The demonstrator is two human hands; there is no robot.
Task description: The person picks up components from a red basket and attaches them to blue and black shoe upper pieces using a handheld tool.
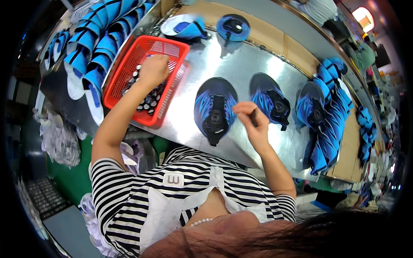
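Note:
My left hand (155, 70) reaches into a red plastic basket (112, 91), its fingers curled closed above small round black and white parts (150, 101). Whatever those fingers pinch is hidden. Beside a blue-and-black shoe upper (216, 96) on the metal table, my right hand (254, 124) is raised with fingers bent inward. Something slim and dark (254, 117) shows in its palm, too unclear to name. That upper carries a round black piece near its lower end. Just right of this hand lies a second similar upper (266, 96).
More blue uppers are stacked along the table's right side (329, 133), and long overlapping rows of uppers (88, 43) fill the left. Two more pieces, a white-and-blue upper (183, 28) and a dark-blue upper (233, 28), lie at the far edge. A person (316, 10) is beyond the metal ledge.

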